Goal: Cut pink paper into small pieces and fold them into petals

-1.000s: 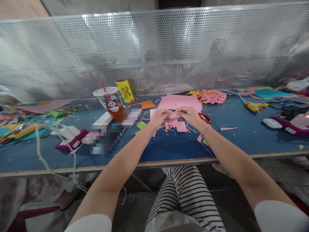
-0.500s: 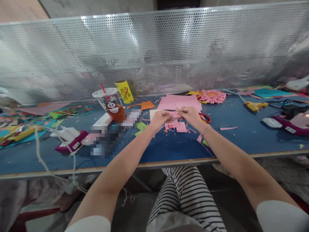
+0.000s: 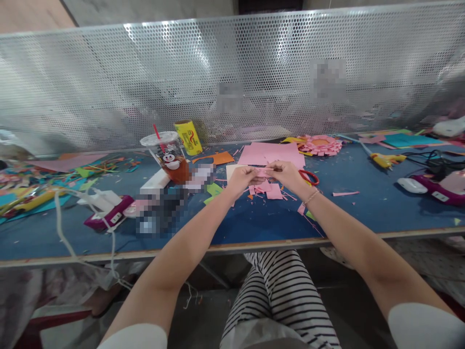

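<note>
A small piece of pink paper (image 3: 262, 172) is pinched between both hands over the table. My left hand (image 3: 242, 179) is closed on its left end, and my right hand (image 3: 285, 173) grips its right end with thumb and fingers. Below the hands lie small pink paper pieces (image 3: 274, 191) and thin scraps. Just beyond them rests a larger pink sheet (image 3: 271, 153). Red-handled scissors (image 3: 309, 177) sit beside my right wrist, partly hidden by it. A pink fringed paper ring (image 3: 321, 145) lies farther back on the right.
A plastic drink cup (image 3: 170, 157) with a red straw and a yellow box (image 3: 188, 137) stand at the left. Purple power strips (image 3: 111, 212) with white cables lie there too. A yellow glue gun (image 3: 387, 159) is on the right. A perforated metal screen (image 3: 181, 72) closes off the back.
My hands have drawn slightly closer together, and the fingers of my right hand have shifted on the pink paper. The other things stay where they were, apart from a slight camera shift.
</note>
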Demonstrator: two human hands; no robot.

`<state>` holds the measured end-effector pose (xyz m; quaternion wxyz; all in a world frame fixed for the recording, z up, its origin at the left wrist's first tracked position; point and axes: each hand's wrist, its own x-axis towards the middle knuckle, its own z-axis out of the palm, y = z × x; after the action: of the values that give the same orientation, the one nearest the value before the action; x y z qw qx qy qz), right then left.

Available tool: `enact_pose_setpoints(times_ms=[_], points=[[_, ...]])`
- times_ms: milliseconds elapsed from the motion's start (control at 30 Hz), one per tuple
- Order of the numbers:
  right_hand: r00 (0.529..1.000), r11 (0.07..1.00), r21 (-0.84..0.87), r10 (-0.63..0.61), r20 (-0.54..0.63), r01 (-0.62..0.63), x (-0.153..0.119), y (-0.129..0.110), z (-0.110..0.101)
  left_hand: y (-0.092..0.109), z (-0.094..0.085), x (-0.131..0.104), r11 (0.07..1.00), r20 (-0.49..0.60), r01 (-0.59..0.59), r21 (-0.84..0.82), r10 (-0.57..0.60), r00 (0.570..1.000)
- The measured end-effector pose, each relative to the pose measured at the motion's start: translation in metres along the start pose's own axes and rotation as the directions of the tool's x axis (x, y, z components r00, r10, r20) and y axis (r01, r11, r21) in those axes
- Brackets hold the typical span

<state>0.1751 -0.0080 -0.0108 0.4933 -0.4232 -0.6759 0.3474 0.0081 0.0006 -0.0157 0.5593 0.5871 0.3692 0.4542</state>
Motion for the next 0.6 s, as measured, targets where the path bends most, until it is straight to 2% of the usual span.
enact_pose_setpoints(times_ms=[200, 367, 600], points=[[0.991, 0.982, -0.133, -0.134, 0.007, 0.134, 0.000, 0.003, 0.000, 0.003, 0.005, -0.005, 0.990, 0.017, -0.081, 0.117, 0.080, 0.997], [0.974, 0.958, -0.178, -0.227, -0.004, 0.223, -0.003, -0.002, 0.002, 0.003, 0.007, -0.007, 0.967, 0.028, -0.166, 0.195, 0.164, 0.986], [0.960, 0.920, -0.296, -0.278, -0.037, 0.255, -0.008, -0.008, 0.004, 0.003, 0.008, -0.010, 0.934, 0.038, -0.217, 0.282, 0.215, 0.976]])
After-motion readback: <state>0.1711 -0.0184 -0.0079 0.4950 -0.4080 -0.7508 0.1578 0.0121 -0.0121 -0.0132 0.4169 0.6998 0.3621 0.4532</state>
